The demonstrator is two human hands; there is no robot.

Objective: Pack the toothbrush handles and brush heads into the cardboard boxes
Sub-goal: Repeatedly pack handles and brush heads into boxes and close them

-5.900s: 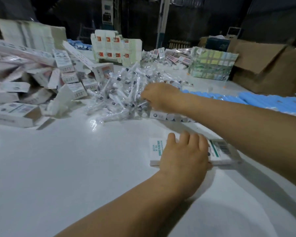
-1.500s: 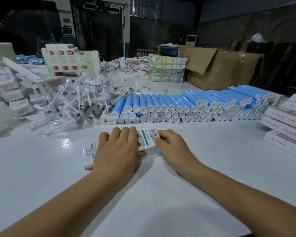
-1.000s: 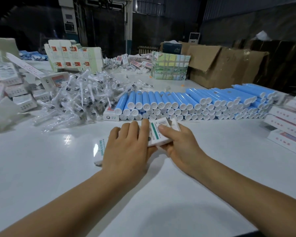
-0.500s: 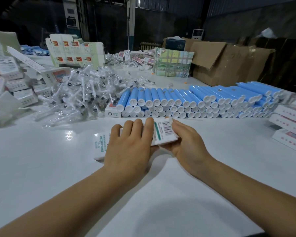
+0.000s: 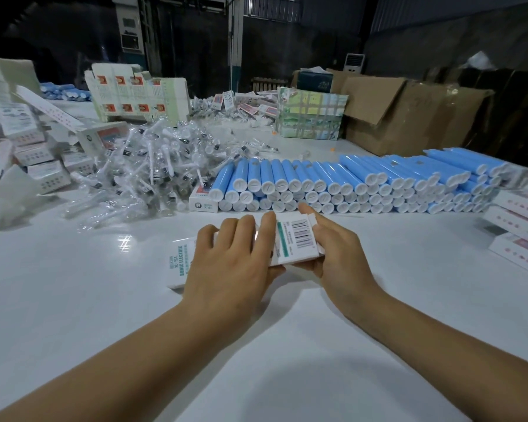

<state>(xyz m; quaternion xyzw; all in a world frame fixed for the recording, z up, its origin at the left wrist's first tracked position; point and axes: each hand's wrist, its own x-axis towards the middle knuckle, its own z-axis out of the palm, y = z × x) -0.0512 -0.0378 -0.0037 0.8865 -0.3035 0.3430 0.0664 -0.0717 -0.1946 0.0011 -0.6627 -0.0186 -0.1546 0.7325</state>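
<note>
A long white cardboard box (image 5: 296, 240) with a barcode and green stripe lies across the middle of the white table (image 5: 73, 300). My left hand (image 5: 229, 263) rests on top of it, fingers spread over its middle. My right hand (image 5: 333, 251) grips its right end, which is raised off the table, with the thumb at the end flap. Behind the box lies a long row of blue toothbrush handles (image 5: 348, 181) with white caps, stacked in layers. Left of them is a heap of brush heads (image 5: 153, 169) in clear wrappers.
Small white boxes (image 5: 34, 153) are piled at the far left. Flat white-and-pink boxes (image 5: 518, 226) are stacked at the right edge. Unfolded box sheets (image 5: 134, 95), a checked carton (image 5: 311, 117) and large brown cartons (image 5: 409, 117) stand at the back.
Both hands stay on the white box; its right end has been lifted and turned a little by the right hand. The camera has shifted slightly.
</note>
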